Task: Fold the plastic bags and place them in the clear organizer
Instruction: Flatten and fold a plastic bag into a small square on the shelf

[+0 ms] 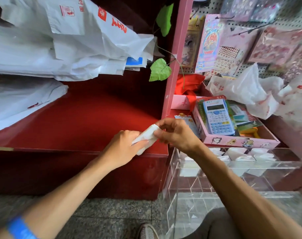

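Observation:
A small white folded plastic bag is held between both hands just above the front edge of the red shelf. My left hand grips its lower end. My right hand pinches its upper end with thumb and fingers. The clear organizer stands at the lower right, below my right forearm; several folded white bags lie in its far compartments. A heap of unfolded white bags with red print fills the upper left, and another crumpled bag lies at the right.
A pink box holding a blue calculator sits right behind the organizer. A pink post divides the shelf from a pegboard with hanging sticker packs. Green paper leaves hang by the post. The floor is grey stone; my shoe shows.

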